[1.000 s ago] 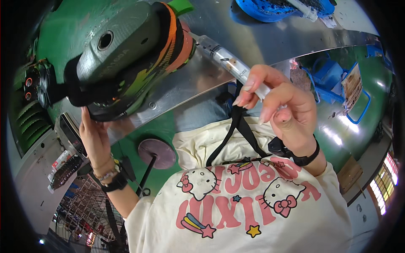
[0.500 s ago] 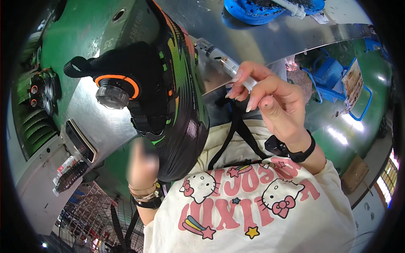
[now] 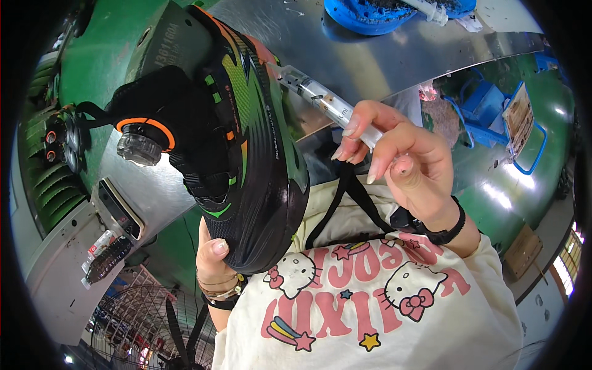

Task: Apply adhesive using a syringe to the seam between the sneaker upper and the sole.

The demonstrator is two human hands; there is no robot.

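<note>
A black sneaker [image 3: 246, 166] with green and orange trim sits on a dark green shoe last [image 3: 179, 40], its toe pointing toward me. A round lacing dial [image 3: 140, 147] ringed in orange is on its tongue. My left hand [image 3: 216, 253] grips the toe, thumb on the upper and the other fingers hidden beneath. Between the fingers of my right hand [image 3: 401, 148] is a clear syringe [image 3: 320, 98], slanting up and left. Its tip is at the side of the sneaker near the heel; whether it touches I cannot tell.
A metal worktop [image 3: 271, 31] lies behind the shoe, with a blue dish [image 3: 364, 21] of dark matter on it. A phone [image 3: 120, 208] and a dark bottle [image 3: 106, 262] lie at left. More shoes [image 3: 61, 139] stand farther left; a fan [image 3: 148, 320] is below, a blue-framed chair [image 3: 487, 117] at right.
The sneaker has tilted and turned, its dial shifting left and its toe toward me. My left hand, blurred before, now shows clearly at the toe. The syringe has moved slightly down and right.
</note>
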